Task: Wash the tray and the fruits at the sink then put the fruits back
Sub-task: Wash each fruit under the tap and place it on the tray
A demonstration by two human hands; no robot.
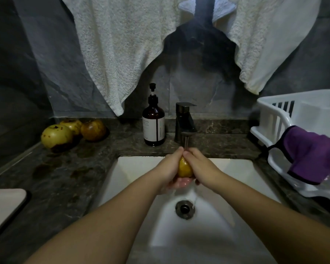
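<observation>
A yellow fruit (184,168) sits in the middle of the frame, over the white sink (236,172) and right under the running tap (185,124). The left hand (170,166) cups it from below and the side with curled fingers, and the right hand (200,164) wraps over its other side, so both hands grip it and only a strip of yellow skin shows between them. This looks like the fruit-washing step, with one fruit being rinsed. Three more fruits (72,131) lie on the dark counter (65,178) at the left of the frame, well apart from the hands. The next move likely calls for setting this fruit down and reaching left for another. A pale tray-like edge (4,208) shows at the lower left, though I cannot tell if it is the tray. A brown soap bottle (153,124) stands just left of the tap, and a white rack (286,134) with a purple cloth (312,155) sits at the right.
</observation>
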